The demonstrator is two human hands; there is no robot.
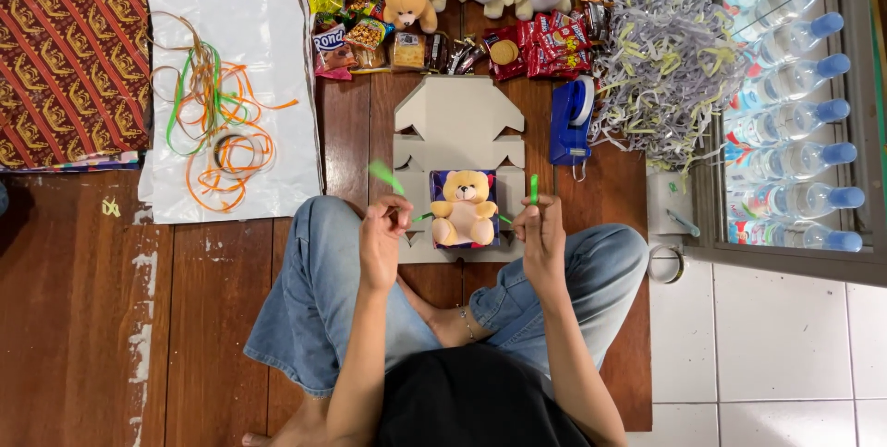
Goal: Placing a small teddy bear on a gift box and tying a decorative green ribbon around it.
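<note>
Green ribbon (pixel 386 176), light and limp, ran behind the teddy bear (pixel 464 209), its ends pinched by left hand (pixel 383 235) and right hand (pixel 539 225).

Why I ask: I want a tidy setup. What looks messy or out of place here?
Loose ribbons lie tangled on the white sheet, and the shredded paper spills in a loose heap beside the tape dispenser. The snack packets lie jumbled.
</note>
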